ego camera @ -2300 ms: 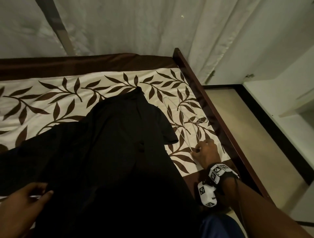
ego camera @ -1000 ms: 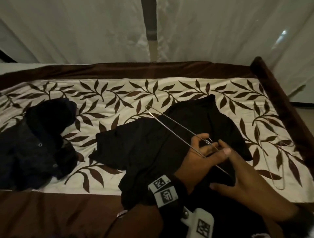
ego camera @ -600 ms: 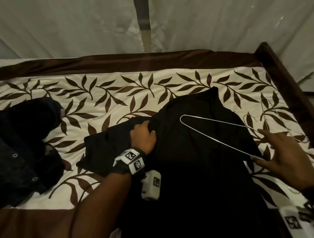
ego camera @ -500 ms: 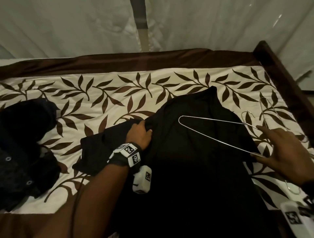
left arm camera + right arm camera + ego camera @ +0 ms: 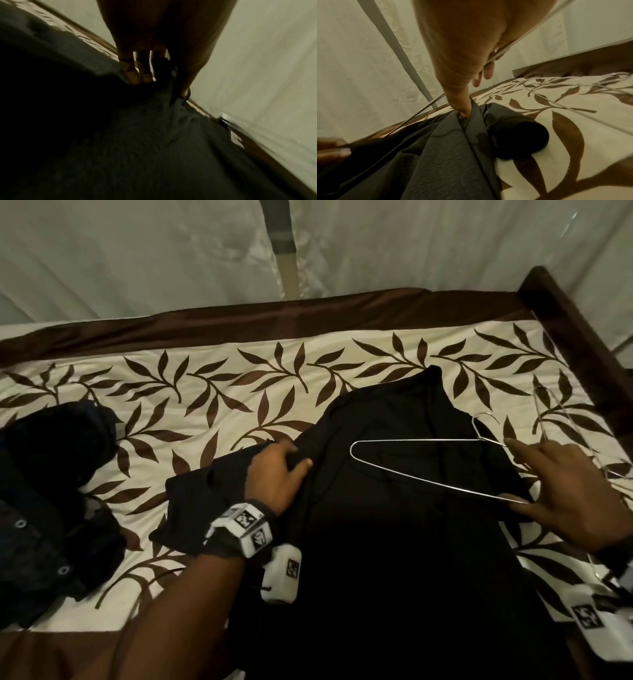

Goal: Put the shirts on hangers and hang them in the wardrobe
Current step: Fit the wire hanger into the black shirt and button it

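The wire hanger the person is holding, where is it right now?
In the head view the wire hanger lies across the black shirt on the bed, right of centre, its right end held by the right hand.

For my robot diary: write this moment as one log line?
left hand: grips black shirt | right hand: holds wire hanger above shirt | shirt: on bed, not yet hung

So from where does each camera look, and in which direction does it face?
Head: looks down at the bed, black shirt, wire hanger; both forearms show.
Left wrist: along the left hand gripping shirt fabric.
Right wrist: along the right hand holding the hanger.
All views share the shirt.
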Motion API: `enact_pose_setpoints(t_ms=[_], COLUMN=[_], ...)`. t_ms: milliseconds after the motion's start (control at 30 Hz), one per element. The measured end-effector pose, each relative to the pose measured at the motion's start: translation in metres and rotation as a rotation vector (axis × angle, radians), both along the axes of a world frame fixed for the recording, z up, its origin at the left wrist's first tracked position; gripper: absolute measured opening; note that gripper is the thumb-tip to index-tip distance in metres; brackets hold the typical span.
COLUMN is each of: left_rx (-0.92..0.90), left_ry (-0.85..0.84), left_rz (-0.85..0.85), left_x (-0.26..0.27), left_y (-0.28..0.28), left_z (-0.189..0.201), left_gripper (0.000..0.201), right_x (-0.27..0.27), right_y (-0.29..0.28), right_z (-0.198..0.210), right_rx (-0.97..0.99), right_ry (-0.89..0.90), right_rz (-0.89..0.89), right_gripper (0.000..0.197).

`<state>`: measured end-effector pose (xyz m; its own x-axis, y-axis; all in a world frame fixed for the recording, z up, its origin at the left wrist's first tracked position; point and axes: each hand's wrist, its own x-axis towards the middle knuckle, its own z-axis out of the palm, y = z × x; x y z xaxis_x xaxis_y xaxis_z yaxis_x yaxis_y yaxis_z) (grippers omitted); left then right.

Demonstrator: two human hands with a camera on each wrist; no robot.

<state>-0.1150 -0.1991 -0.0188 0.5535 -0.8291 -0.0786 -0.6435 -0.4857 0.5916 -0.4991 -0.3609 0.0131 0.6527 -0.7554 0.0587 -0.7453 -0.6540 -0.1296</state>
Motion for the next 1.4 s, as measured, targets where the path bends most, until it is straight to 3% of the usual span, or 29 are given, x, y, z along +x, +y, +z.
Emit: enact_pose_setpoints(t_ms=[100, 167, 267, 333, 400, 433, 467, 533, 600, 633, 700, 767, 867, 967, 1033, 1100, 1200, 1300, 1400], left_rx=[-0.247, -0.326, -0.357, -0.358, -0.348, -0.299, -0.198, 0.078, 0.288, 0.335, 0.284, 0.185, 0.139, 0.153, 0.168, 0.171, 0.179, 0.200, 0.187], left_ry=[0.265, 0.375, 0.525, 0.745, 0.941, 0.916, 0.761, 0.294, 0.037, -0.037, -0.143, -0.162, -0.145, -0.122, -0.105, -0.093, -0.083, -0.062, -0.050], left_rz=[0.343, 0.436, 0.416, 0.345, 0.252, 0.184, 0.078, -0.178, -0.345, -0.387, -0.385, -0.323, -0.262, -0.226, -0.192, -0.166, -0.137, -0.109, -0.090], left_x=[0.037, 0.053, 0.050, 0.033, 0.014, 0.005, -0.003, -0.015, -0.025, -0.029, -0.034, -0.031, -0.022, -0.013, -0.009, -0.008, -0.008, -0.007, -0.004], left_y=[0.000, -0.001, -0.010, -0.018, -0.029, -0.034, -0.038, -0.043, -0.044, -0.044, -0.045, -0.047, -0.047, -0.046, -0.047, -0.049, -0.050, -0.050, -0.048], left_z=[0.045, 0.069, 0.089, 0.092, 0.087, 0.079, 0.069, 0.044, 0.021, 0.010, -0.002, -0.008, -0.017, -0.024, -0.027, -0.027, -0.030, -0.034, -0.035], left_gripper=[0.019, 0.022, 0.026, 0.033, 0.051, 0.063, 0.071, 0.073, 0.077, 0.074, 0.048, 0.029, 0.024, 0.022, 0.021, 0.020, 0.021, 0.023, 0.025], right_x=[0.015, 0.033, 0.070, 0.101, 0.136, 0.152, 0.166, 0.189, 0.202, 0.206, 0.210, 0.210, 0.200, 0.180, 0.169, 0.165, 0.167, 0.173, 0.169], right_y=[-0.012, -0.019, -0.027, -0.027, -0.024, -0.021, -0.019, -0.014, -0.010, -0.008, -0.007, -0.011, -0.024, -0.059, -0.086, -0.105, -0.118, -0.124, -0.127], right_z=[0.004, 0.003, -0.003, -0.011, -0.018, -0.022, -0.025, -0.032, -0.036, -0.038, -0.039, -0.036, -0.021, -0.018, -0.021, -0.024, -0.030, -0.037, -0.037], right_rx=[-0.063, -0.116, -0.136, -0.114, -0.071, -0.049, -0.025, 0.000, -0.029, -0.052, -0.092, -0.063, 0.187, 0.238, 0.255, 0.378, 0.499, 0.624, 0.431], right_ry=[0.044, 0.059, 0.078, 0.077, 0.092, 0.098, 0.102, 0.100, 0.084, 0.079, 0.074, 0.078, 0.016, -0.222, -0.283, -0.187, -0.009, -0.138, -0.316], right_rz=[0.036, 0.070, 0.137, 0.182, 0.204, 0.205, 0.201, 0.176, 0.175, 0.182, 0.203, 0.254, 0.259, -0.009, -0.181, -0.272, -0.332, -0.389, -0.423], right_gripper=[0.092, 0.093, 0.095, 0.095, 0.095, 0.095, 0.095, 0.095, 0.095, 0.095, 0.095, 0.098, 0.089, 0.055, 0.039, 0.039, 0.056, 0.063, 0.043])
